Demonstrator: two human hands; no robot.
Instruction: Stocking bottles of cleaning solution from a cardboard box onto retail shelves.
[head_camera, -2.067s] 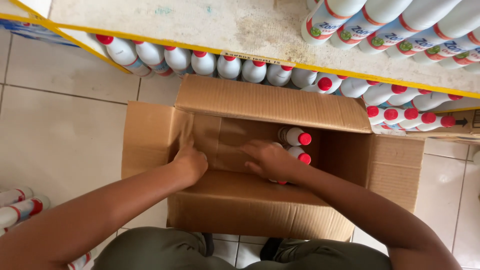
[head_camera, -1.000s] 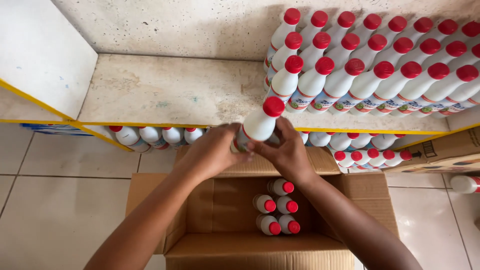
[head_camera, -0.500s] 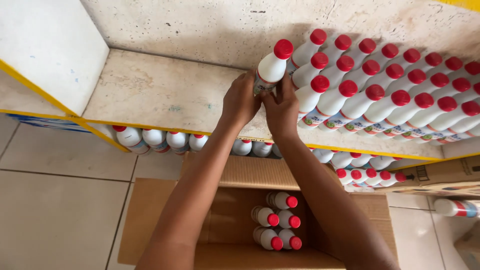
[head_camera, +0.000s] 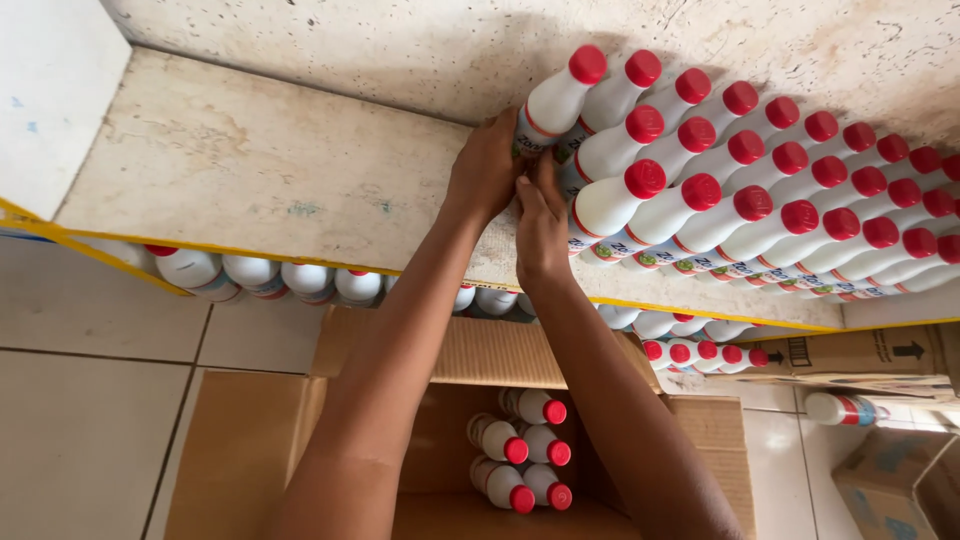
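— since half a second back: both hands have carried the white bottle (head_camera: 553, 103) further right, base now down on the stone shelf (head_camera: 250, 170), at the left end of the back row of stocked bottles (head_camera: 760, 200).

— entry, hands?

— left hand (head_camera: 487, 170) wrapped round the lower body, closed on it. right hand (head_camera: 540, 215) just beside, fingers at the base; cannot tell if it grips or only steadies.

— entry, bottle?

— white plastic, red cap (head_camera: 587, 63), narrow neck, tilted a little toward the row. likely full, so moderately heavy; wall stiff, smooth, probably a bit slippery. best taken round the wide labelled body, not the neck.

— remainder?

— cardboard box (head_camera: 480, 355) on the tiled floor below, open, five bottles left (head_camera: 520, 455) standing in it. more bottles on the lower shelf (head_camera: 250, 275).
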